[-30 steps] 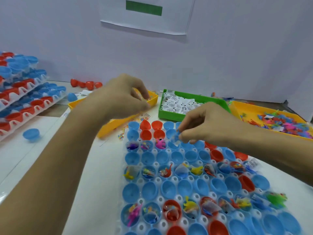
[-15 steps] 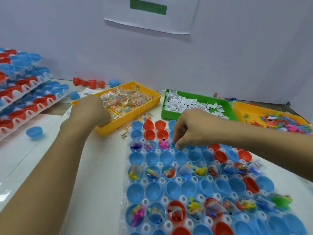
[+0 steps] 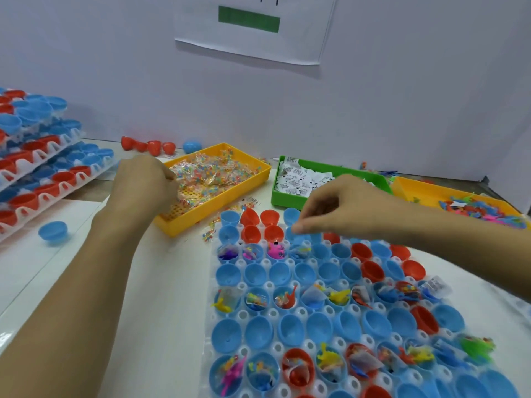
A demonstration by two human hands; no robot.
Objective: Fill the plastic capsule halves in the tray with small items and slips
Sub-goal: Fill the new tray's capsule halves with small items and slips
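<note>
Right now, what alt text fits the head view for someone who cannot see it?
A person's left hand reaches into a yellow bin of small clear packets while the right hand hovers, fingers pinched, over the far rows of a tray of blue and red capsule halves, some holding tiny toys and slips. A green bin of white slips sits behind.

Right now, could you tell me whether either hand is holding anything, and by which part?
The left hand reaches into the yellow tray of bead packets; its fingertips are hidden. The right hand has pinched fingertips above the capsule tray, nothing visible between them. Cannot be told.
</note>
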